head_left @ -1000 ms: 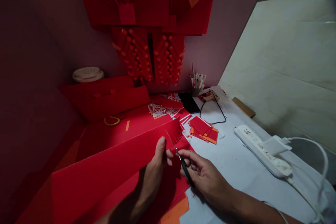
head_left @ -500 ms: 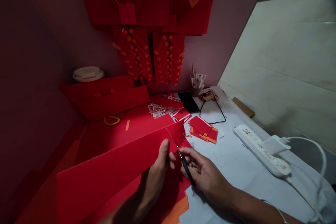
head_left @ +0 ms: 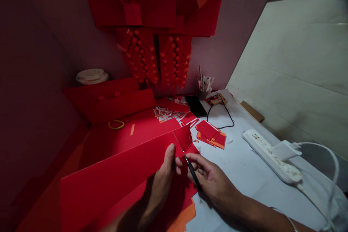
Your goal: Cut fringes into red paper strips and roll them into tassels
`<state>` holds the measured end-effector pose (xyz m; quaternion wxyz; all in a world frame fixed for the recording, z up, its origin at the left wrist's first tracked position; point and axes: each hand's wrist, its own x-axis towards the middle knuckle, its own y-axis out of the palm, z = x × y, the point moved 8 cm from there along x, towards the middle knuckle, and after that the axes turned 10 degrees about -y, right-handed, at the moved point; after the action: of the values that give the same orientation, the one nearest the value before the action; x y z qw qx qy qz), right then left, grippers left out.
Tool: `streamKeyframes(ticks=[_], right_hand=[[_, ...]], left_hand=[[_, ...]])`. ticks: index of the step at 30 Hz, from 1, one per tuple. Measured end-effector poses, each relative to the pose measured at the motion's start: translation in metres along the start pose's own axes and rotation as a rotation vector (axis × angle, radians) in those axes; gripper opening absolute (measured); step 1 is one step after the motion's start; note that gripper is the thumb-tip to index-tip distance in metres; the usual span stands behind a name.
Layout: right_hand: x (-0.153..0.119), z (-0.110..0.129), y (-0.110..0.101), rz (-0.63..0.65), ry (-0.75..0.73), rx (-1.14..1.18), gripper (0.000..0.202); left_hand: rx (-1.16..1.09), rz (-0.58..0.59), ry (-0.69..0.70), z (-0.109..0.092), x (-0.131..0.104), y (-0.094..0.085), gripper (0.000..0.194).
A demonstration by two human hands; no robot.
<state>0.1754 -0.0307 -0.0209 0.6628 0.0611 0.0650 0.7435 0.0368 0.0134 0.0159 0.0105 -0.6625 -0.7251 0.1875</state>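
Note:
A long strip of red card [head_left: 116,168] slants across the front of the table, its right end cut into a narrow fringe. My left hand [head_left: 163,177] pinches the card's lower edge near that end, thumb on the front face and fingers behind. Black-handled scissors [head_left: 193,174] sit in my right hand [head_left: 209,179], with the fingers closed round the handles. Their thin blades lie against the card just left of the fringe, pointing up and left. Part of the handles is hidden by my fingers.
Red and orange paper pieces [head_left: 210,134], a dark phone [head_left: 196,106], paper scraps [head_left: 170,114] and a pen cup [head_left: 203,87] lie beyond my hands. A white power strip [head_left: 272,156] with a charger is at right. Red paper decorations [head_left: 152,7] hang behind.
Both hands, the card and the scissors hold almost the same place. The whole view has shifted very slightly.

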Motion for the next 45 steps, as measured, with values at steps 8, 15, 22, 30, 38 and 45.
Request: streamKeyframes(ticks=[8, 15, 22, 30, 38, 45], right_hand=[[0.001, -0.006, -0.002, -0.004, 0.016, 0.016, 0.047], [0.0, -0.003, 0.0, 0.001, 0.042, 0.043, 0.047], [0.001, -0.001, 0.0, -0.017, 0.055, 0.048, 0.044], [0.001, -0.005, -0.001, 0.047, 0.1, 0.106, 0.041], [0.0, -0.011, 0.0, 0.106, 0.127, 0.126, 0.037], [0.002, -0.001, 0.003, 0.004, 0.098, 0.011, 0.034]], left_hand=[[-0.024, -0.026, -0.01, 0.002, 0.002, -0.001, 0.055], [-0.044, -0.033, -0.024, 0.007, 0.003, 0.0, 0.055], [-0.053, 0.057, -0.051, 0.01, 0.003, 0.006, 0.058], [-0.084, 0.157, -0.148, 0.023, 0.007, 0.012, 0.058], [-0.189, 0.149, -0.262, 0.03, 0.019, 0.005, 0.058], [-0.204, 0.119, -0.215, 0.025, 0.023, 0.002, 0.056]])
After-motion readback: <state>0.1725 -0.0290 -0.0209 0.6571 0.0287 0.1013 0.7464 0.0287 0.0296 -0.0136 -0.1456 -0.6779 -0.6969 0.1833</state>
